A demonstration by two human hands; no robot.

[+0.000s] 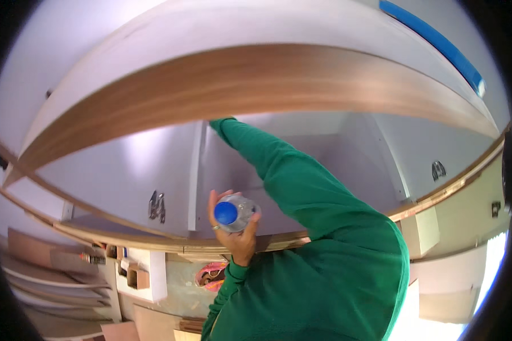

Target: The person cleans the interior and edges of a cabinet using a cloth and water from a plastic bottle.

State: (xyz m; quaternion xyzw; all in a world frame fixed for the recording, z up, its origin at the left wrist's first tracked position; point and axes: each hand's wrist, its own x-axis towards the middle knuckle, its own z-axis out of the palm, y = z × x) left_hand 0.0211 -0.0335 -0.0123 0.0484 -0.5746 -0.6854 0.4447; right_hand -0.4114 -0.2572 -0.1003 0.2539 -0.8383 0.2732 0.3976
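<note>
My left hand (242,243) is wrapped round a clear plastic bottle (245,212), whose blue cap (226,213) faces up toward me. The bottle is held over the near edge of a large cabinet carcass with pale inner panels (153,165). In its green sleeve (324,193), my right arm stretches forward and to the left into the cabinet. Past the cuff, the right hand is hidden behind the wood-coloured edge (267,77) of a wide board, so its fingers do not show.
Metal hinges (156,207) sit on the left inner panel, and another hinge (438,170) is at the right. A blue strip (438,42) lies along the far right. Stacked boards (57,284), a small brown box (137,278) and a pink bag (211,277) are at lower left.
</note>
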